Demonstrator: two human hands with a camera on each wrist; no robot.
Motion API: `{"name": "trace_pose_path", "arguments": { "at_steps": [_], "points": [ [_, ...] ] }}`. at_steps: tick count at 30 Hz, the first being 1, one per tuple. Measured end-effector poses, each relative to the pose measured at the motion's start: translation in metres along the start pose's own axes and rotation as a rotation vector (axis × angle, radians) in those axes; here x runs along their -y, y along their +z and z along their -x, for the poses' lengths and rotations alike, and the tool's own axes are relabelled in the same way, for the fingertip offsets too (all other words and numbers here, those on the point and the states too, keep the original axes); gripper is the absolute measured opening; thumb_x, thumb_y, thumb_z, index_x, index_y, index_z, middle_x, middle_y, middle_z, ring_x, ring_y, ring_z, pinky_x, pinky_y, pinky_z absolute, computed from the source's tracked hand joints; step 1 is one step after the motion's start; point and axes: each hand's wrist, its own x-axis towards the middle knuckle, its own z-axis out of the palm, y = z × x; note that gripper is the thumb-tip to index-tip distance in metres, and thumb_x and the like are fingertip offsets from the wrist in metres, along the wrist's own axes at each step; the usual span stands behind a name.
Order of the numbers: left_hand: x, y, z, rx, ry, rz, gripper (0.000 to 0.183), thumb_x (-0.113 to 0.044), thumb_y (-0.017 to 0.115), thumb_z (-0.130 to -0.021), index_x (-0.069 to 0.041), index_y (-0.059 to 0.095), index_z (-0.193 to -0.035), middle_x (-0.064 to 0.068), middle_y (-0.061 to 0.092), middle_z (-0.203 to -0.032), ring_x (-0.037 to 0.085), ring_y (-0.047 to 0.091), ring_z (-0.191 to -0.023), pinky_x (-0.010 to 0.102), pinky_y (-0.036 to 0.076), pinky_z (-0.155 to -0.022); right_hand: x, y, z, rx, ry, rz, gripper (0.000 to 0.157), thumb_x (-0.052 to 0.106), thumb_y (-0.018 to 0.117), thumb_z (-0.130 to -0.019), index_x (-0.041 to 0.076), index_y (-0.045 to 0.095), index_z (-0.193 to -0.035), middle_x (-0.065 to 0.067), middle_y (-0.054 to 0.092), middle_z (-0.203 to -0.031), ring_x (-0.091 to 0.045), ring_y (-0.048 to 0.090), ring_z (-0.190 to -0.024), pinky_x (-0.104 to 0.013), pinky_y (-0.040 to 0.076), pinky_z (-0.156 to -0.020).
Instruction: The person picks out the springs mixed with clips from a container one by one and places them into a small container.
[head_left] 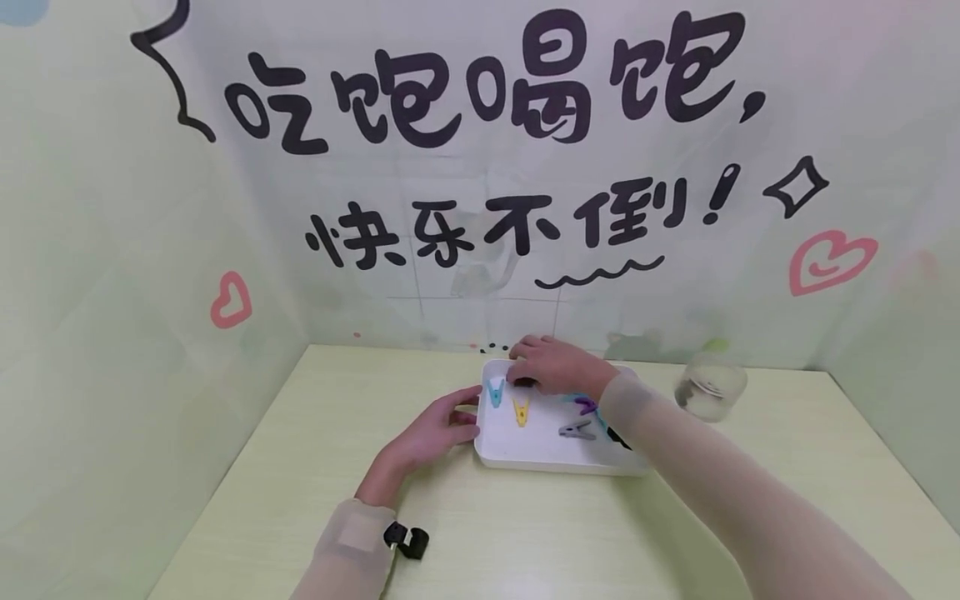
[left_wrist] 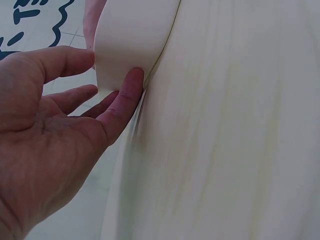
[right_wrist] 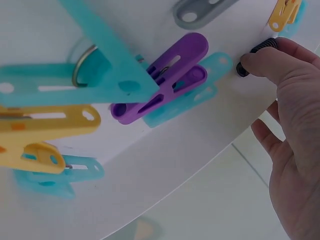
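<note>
A white tray (head_left: 525,457) holds several plastic clothespins. My left hand (head_left: 435,429) is at the tray's left end, fingers extended, fingertips against the outer wall of the tray (left_wrist: 132,40). Over the far side of the tray, my right hand (head_left: 558,367) pinches a small black ribbed piece (right_wrist: 257,55) between thumb and forefinger; its exact kind I cannot tell. Close to this hand lie a light blue clothespin (head_left: 496,393) and a yellow clothespin (head_left: 521,412). A grey clothespin (head_left: 577,430) and a purple clothespin (right_wrist: 160,82) lie farther right, among more blue and yellow ones.
A clear glass jar (head_left: 708,387) stands on the table right of the tray. The pale wooden table (head_left: 510,533) is bordered at the back and sides by a printed sheet (head_left: 360,317). My right forearm (head_left: 720,475) crosses over the tray's right end and hides part of it.
</note>
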Motion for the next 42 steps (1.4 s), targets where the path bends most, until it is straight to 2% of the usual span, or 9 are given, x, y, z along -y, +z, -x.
{"name": "trace_pose_path", "arguments": {
  "at_steps": [11,16,19,24,30,42],
  "points": [
    [-0.005,0.004,-0.001,0.012,0.007,0.007,0.064,-0.002,0.064,-0.103,-0.001,0.04,-0.162,0.017,0.051,-0.155,0.033,0.06,-0.127,0.044,0.055,-0.104,-0.003,0.001,0.009,-0.02,0.002,0.006,0.042,0.018,0.075,-0.1,0.035,0.071,-0.138,-0.001,0.056,-0.152,-0.026,0.045,-0.144,-0.049,0.039,-0.12],
    [-0.007,0.005,-0.001,-0.002,0.0,-0.006,0.064,-0.001,0.064,-0.103,-0.002,0.041,-0.162,0.017,0.051,-0.154,0.033,0.06,-0.127,0.045,0.054,-0.105,-0.007,-0.003,0.019,-0.07,-0.021,-0.008,0.044,0.011,0.073,-0.097,0.032,0.072,-0.136,-0.003,0.057,-0.151,-0.026,0.048,-0.14,-0.047,0.041,-0.119],
    [-0.007,0.005,-0.001,-0.014,0.0,-0.015,0.064,-0.001,0.065,-0.102,-0.001,0.041,-0.161,0.017,0.052,-0.154,0.033,0.06,-0.127,0.047,0.053,-0.106,-0.01,-0.006,0.025,-0.102,-0.026,-0.054,0.044,0.008,0.073,-0.095,0.03,0.073,-0.134,-0.005,0.057,-0.151,-0.027,0.049,-0.139,-0.048,0.041,-0.118],
    [-0.005,0.005,0.001,-0.02,0.011,-0.025,0.065,0.0,0.065,-0.101,0.0,0.04,-0.161,0.018,0.053,-0.153,0.033,0.061,-0.125,0.048,0.053,-0.106,-0.01,-0.012,0.038,-0.116,0.03,-0.169,0.041,0.011,0.078,-0.094,0.027,0.073,-0.132,-0.006,0.057,-0.149,-0.028,0.049,-0.138,-0.048,0.041,-0.118],
    [-0.005,0.004,0.002,-0.034,0.029,-0.039,0.065,0.001,0.065,-0.101,0.001,0.041,-0.161,0.019,0.053,-0.152,0.034,0.061,-0.124,0.048,0.053,-0.106,-0.011,-0.017,0.055,-0.17,0.045,-0.242,0.04,0.011,0.081,-0.093,0.023,0.073,-0.131,-0.009,0.057,-0.149,-0.03,0.049,-0.138,-0.049,0.042,-0.117],
    [-0.003,0.005,0.002,-0.033,0.012,-0.032,0.064,0.001,0.066,-0.101,0.0,0.041,-0.161,0.019,0.052,-0.153,0.034,0.06,-0.125,0.046,0.054,-0.105,-0.018,-0.011,0.083,-0.287,0.094,-0.422,0.035,0.012,0.079,-0.095,0.02,0.073,-0.128,-0.007,0.057,-0.146,-0.032,0.049,-0.137,-0.054,0.047,-0.113]
  ]
}}
